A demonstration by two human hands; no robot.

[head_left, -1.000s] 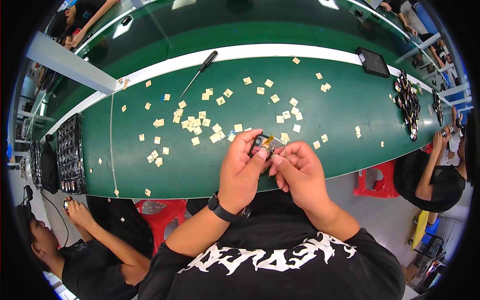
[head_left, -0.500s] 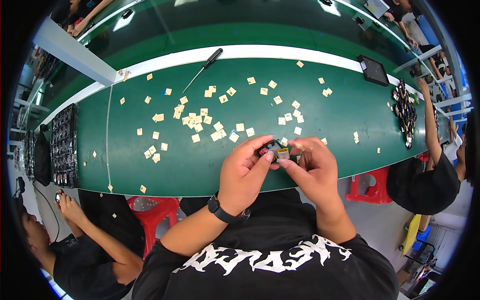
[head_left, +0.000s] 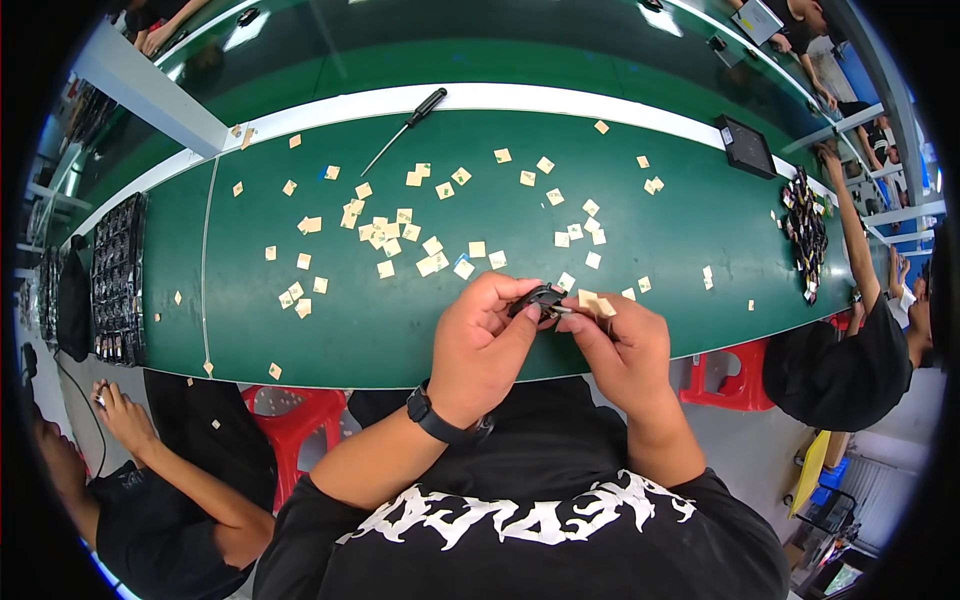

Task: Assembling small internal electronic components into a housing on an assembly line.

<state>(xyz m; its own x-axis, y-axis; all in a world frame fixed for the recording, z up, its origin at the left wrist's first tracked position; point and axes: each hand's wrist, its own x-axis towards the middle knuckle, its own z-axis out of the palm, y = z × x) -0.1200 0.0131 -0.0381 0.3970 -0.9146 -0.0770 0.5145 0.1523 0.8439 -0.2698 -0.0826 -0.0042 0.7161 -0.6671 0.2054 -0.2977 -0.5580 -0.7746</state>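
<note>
My left hand [head_left: 480, 340] is closed around a small black electronic device [head_left: 540, 300], its thumb lying along the near side. My right hand [head_left: 622, 345] meets the device's right edge with thumb and fingers pinched together. A small beige paper square [head_left: 597, 304] sticks up at the right fingertips. Whether the right thumb also grips part of the device is hard to make out. The device is tilted, so its face is mostly turned out of sight.
Many beige paper squares [head_left: 386, 269] lie scattered over the green table [head_left: 480, 350]. A black-handled screwdriver [head_left: 405, 130] rests near the far edge. At right are a black tray [head_left: 747, 147] and a pile of small dark parts [head_left: 806, 235]; packed black parts [head_left: 118, 280] stand left. Co-workers sit either side.
The device has tilted in my hands, and its yellow label no longer shows. A beige paper square now stands out at my right fingertips, which have closed in on the device's edge.
</note>
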